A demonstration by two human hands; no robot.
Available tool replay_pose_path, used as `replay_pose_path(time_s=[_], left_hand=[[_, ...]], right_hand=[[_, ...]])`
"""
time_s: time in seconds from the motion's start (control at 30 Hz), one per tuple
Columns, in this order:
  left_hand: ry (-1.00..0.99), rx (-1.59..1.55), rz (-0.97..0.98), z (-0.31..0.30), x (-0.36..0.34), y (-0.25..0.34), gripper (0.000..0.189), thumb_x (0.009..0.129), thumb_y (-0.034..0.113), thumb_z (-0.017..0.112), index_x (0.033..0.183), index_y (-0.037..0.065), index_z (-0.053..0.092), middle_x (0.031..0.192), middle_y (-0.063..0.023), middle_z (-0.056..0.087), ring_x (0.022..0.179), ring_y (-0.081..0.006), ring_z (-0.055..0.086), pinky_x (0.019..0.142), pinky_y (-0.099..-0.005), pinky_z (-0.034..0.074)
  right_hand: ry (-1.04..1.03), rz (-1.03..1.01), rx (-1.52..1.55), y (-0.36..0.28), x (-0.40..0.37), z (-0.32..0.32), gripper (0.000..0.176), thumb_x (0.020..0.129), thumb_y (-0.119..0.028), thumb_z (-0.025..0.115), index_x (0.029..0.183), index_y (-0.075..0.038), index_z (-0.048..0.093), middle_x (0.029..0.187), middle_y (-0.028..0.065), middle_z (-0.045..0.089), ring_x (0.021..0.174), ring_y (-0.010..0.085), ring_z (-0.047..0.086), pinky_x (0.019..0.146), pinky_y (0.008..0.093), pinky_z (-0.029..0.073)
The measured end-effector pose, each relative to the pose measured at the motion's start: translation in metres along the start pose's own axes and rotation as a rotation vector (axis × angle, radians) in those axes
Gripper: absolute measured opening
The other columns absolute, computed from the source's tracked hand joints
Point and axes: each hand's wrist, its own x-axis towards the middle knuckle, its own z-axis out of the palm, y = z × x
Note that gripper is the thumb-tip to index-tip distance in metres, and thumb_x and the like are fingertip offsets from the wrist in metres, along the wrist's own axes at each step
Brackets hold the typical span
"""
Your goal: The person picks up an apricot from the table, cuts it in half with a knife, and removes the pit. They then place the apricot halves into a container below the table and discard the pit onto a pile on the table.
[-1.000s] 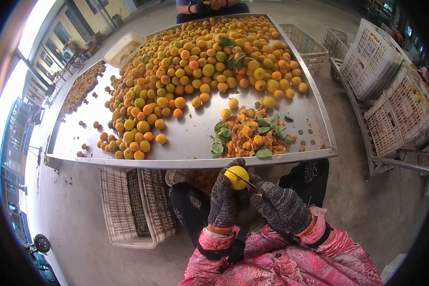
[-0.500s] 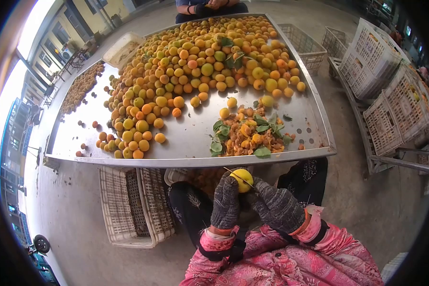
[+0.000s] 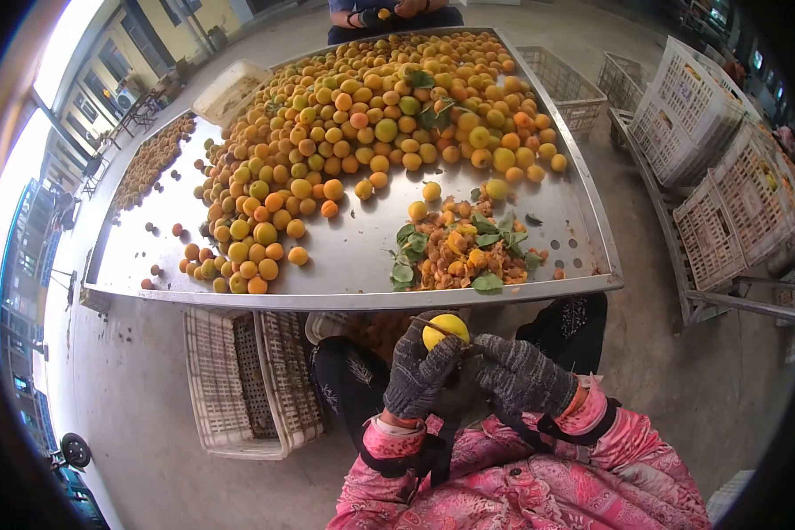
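Note:
My left hand (image 3: 418,367), in a grey knitted glove, holds a yellow fruit (image 3: 445,330) just below the near edge of the metal table (image 3: 353,299). A thin dark stick or wire crosses the left side of the fruit. Close on the right is my right hand (image 3: 523,374), gloved the same way, its fingers drawn together beside the fruit; what they grip is too small to make out. Above the hands, on the table, lies a heap of split fruit pieces and green leaves (image 3: 459,248). A large pile of whole orange and yellow fruit (image 3: 353,132) spreads behind it.
Below the table at the left stands a white crate (image 3: 249,380). Stacked crates (image 3: 689,115) rest on a cart at the right. A white tub (image 3: 228,92) sits on the table's back left edge. Across the table another person's gloved hands (image 3: 382,15) hold something.
The yellow fruit and my left hand have shifted slightly left, with the hand turned further round the fruit. My right hand has moved a little right, away from the fruit.

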Motion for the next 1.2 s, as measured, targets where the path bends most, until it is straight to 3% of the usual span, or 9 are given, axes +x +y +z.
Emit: replay_pose_path(time_s=[0.03, 0.1, 0.33, 0.43, 0.73, 0.8, 1.0, 1.13, 1.2], left_hand=[[-0.002, 0.001, 0.000, 0.003, 0.001, -0.001, 0.033, 0.084, 0.012, 0.058, 0.113, 0.000, 0.049, 0.094, -0.0057, 0.060, 0.081, -0.0129, 0.057, 0.072, -0.0231, 0.047], [0.031, -0.172, 0.077, 0.013, 0.003, -0.002, 0.039, 0.084, 0.012, 0.058, 0.119, 0.000, 0.045, 0.098, -0.0061, 0.059, 0.086, -0.0130, 0.056, 0.075, -0.0230, 0.046], [0.193, -0.234, 0.033, 0.025, -0.005, 0.006, 0.037, 0.087, 0.021, 0.055, 0.117, 0.000, 0.047, 0.099, -0.0063, 0.058, 0.091, -0.0129, 0.053, 0.080, -0.0245, 0.043], [0.238, -0.172, 0.027, 0.028, -0.002, -0.007, 0.037, 0.088, 0.025, 0.054, 0.114, 0.000, 0.048, 0.098, -0.0067, 0.058, 0.090, -0.0133, 0.054, 0.080, -0.0254, 0.043], [0.047, -0.134, 0.047, 0.013, 0.002, -0.001, 0.039, 0.086, 0.022, 0.057, 0.116, 0.000, 0.045, 0.102, -0.0077, 0.056, 0.091, -0.0141, 0.054, 0.080, -0.0255, 0.043], [0.021, -0.195, 0.048, 0.009, 0.002, -0.002, 0.039, 0.085, 0.021, 0.058, 0.117, 0.000, 0.045, 0.103, -0.0078, 0.056, 0.092, -0.0142, 0.054, 0.080, -0.0255, 0.044], [0.031, -0.253, 0.006, 0.009, 0.004, -0.007, 0.038, 0.085, 0.015, 0.058, 0.117, 0.000, 0.044, 0.103, -0.0083, 0.056, 0.093, -0.0135, 0.054, 0.080, -0.0257, 0.044], [0.173, -0.149, -0.022, 0.023, 0.004, 0.004, 0.033, 0.084, 0.014, 0.058, 0.112, -0.001, 0.047, 0.098, -0.0073, 0.058, 0.087, -0.0127, 0.056, 0.075, -0.0250, 0.046], [0.199, -0.104, -0.034, 0.027, 0.008, -0.001, 0.032, 0.083, 0.014, 0.059, 0.109, -0.001, 0.048, 0.094, -0.0067, 0.059, 0.083, -0.0124, 0.056, 0.071, -0.0244, 0.047]], right_hand=[[0.002, 0.000, 0.001, 0.005, 0.001, -0.004, 0.029, 0.079, -0.006, 0.055, 0.107, 0.002, 0.057, 0.104, 0.0217, 0.056, 0.090, 0.0330, 0.058, 0.075, 0.0383, 0.049], [0.085, -0.556, -0.859, 0.021, 0.004, -0.014, 0.031, 0.077, -0.005, 0.055, 0.106, 0.003, 0.057, 0.105, 0.0237, 0.054, 0.093, 0.0351, 0.057, 0.077, 0.0395, 0.049], [0.123, -0.530, -0.811, 0.013, 0.008, 0.006, 0.032, 0.077, -0.006, 0.057, 0.108, 0.003, 0.055, 0.102, 0.0239, 0.056, 0.087, 0.0359, 0.058, 0.071, 0.0400, 0.050], [0.422, -0.168, -0.387, 0.018, 0.008, 0.024, 0.034, 0.080, -0.009, 0.057, 0.112, 0.004, 0.052, 0.095, 0.0233, 0.058, 0.082, 0.0356, 0.060, 0.068, 0.0401, 0.049], [0.208, -0.221, -0.251, 0.017, 0.005, 0.006, 0.041, 0.080, -0.012, 0.060, 0.118, 0.001, 0.049, 0.110, 0.0221, 0.053, 0.093, 0.0323, 0.058, 0.073, 0.0376, 0.049], [0.064, -0.426, -0.532, 0.014, 0.004, -0.008, 0.042, 0.079, -0.007, 0.058, 0.119, 0.000, 0.048, 0.118, 0.0221, 0.048, 0.103, 0.0327, 0.054, 0.083, 0.0380, 0.046], [0.066, -0.711, -0.695, 0.030, 0.012, -0.022, 0.046, 0.073, -0.004, 0.058, 0.118, 0.000, 0.049, 0.115, 0.0216, 0.051, 0.096, 0.0339, 0.057, 0.077, 0.0378, 0.049], [0.114, -0.555, -0.829, 0.021, 0.008, -0.004, 0.045, 0.073, -0.005, 0.059, 0.117, 0.001, 0.050, 0.112, 0.0205, 0.054, 0.093, 0.0339, 0.058, 0.073, 0.0373, 0.050], [0.223, -0.055, -0.448, 0.014, 0.005, 0.009, 0.040, 0.073, -0.005, 0.058, 0.112, 0.003, 0.053, 0.108, 0.0215, 0.055, 0.092, 0.0351, 0.058, 0.073, 0.0379, 0.050]])
